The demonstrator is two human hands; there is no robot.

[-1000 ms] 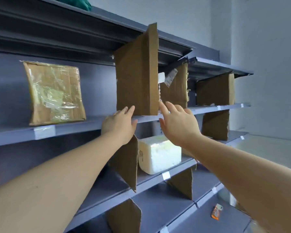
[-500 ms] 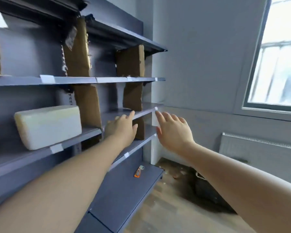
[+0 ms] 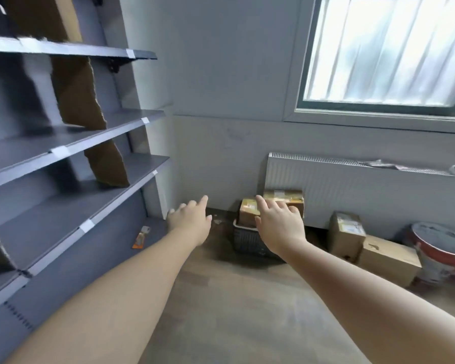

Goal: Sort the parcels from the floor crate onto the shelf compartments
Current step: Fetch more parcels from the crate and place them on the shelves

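Observation:
A dark plastic crate (image 3: 247,241) stands on the floor against the far wall, under the radiator. Two brown taped parcels stick out of it: a smaller parcel (image 3: 248,211) on the left and a wider parcel (image 3: 284,197) behind it. My left hand (image 3: 191,222) reaches forward with straight fingers and holds nothing, left of the crate. My right hand (image 3: 280,225) is stretched out in front of the crate, fingers spread, empty, covering part of the parcels. The grey shelf (image 3: 71,148) with brown cardboard dividers (image 3: 76,93) runs along the left.
Two more cardboard boxes (image 3: 346,233) (image 3: 389,256) lie on the floor right of the crate, next to a red and white bucket (image 3: 440,252). An orange box cutter (image 3: 139,239) lies on the lowest shelf board. A white radiator (image 3: 352,185) and a window sit on the far wall.
My view has swung right and down, away from the shelf parcels to the floor crate. Both hands stayed outstretched and empty and now point toward the crate.

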